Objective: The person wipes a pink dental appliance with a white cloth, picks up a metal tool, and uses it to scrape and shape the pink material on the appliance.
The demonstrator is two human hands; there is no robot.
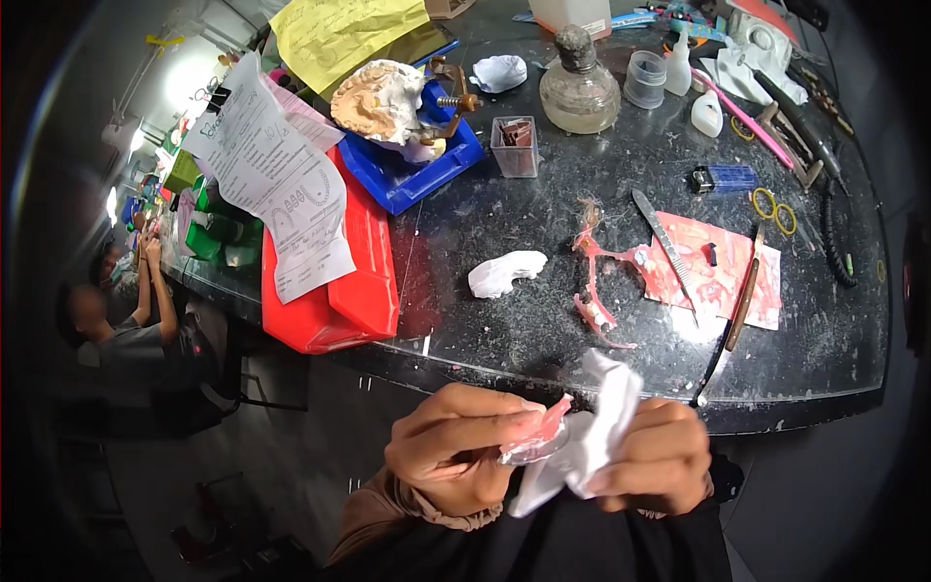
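In front of the bench's near edge, my left hand pinches a small pink dental piece, with a shiny, curved grey edge along its lower side. My right hand closes around a crumpled white tissue, which touches or nearly touches the pink piece's right side. Fingers hide much of both things. Beyond the hands, a white plaster-like arch lies on the bench. Right of it are scraps of pink wax and a pink wax sheet, with a scalpel and a wooden-handled wax knife lying across it.
At the left, a blue tray with a plaster cast rests by a red bin and a paper form. Farther back stands a glass spirit burner. A blue lighter lies right. Another person sits far left.
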